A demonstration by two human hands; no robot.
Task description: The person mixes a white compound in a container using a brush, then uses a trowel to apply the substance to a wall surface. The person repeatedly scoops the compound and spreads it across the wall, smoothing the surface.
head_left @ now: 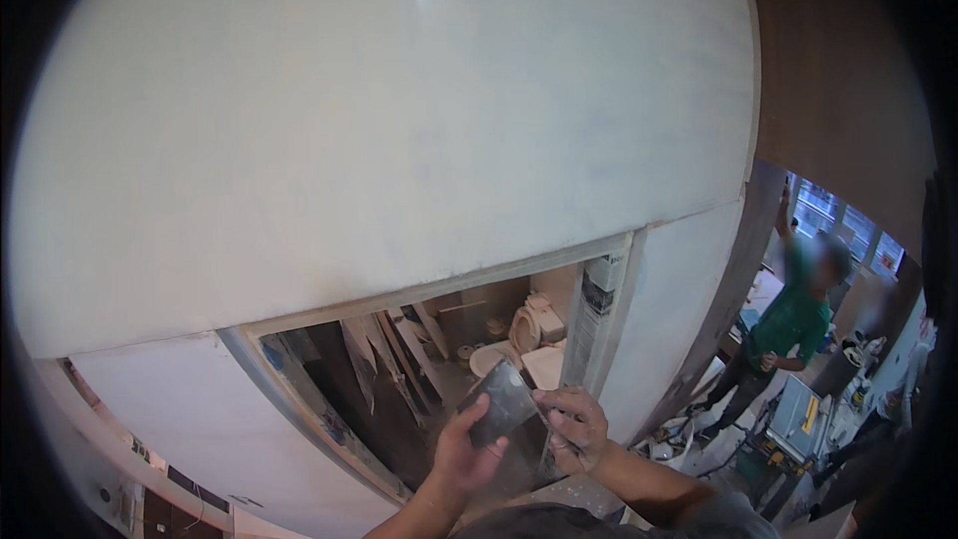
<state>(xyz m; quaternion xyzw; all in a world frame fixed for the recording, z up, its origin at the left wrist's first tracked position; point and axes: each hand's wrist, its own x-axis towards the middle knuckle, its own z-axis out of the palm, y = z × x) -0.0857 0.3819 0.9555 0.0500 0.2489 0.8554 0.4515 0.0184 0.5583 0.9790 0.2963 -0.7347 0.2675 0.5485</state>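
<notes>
In front of my body, my left hand (465,451) is closed round the lower left edge of a dark grey, flat rectangular piece (502,403) with whitish dust on it, the thumb lying on its face. The frame does not settle whether this is a sanding pad or a wide blade. Close to the piece's right edge, my right hand (577,427) has its fingers bent and pinched together. A thin dark edge shows below those fingers, too small to name. Behind both hands lies a framed opening (469,277) in the wall.
A large whitish wall panel (399,130) fills the upper view. Through the opening show a toilet (529,327) and leaning boards (394,354). At right, a person in a green shirt (795,324) stands with one arm raised, near a table saw (801,417) and clutter.
</notes>
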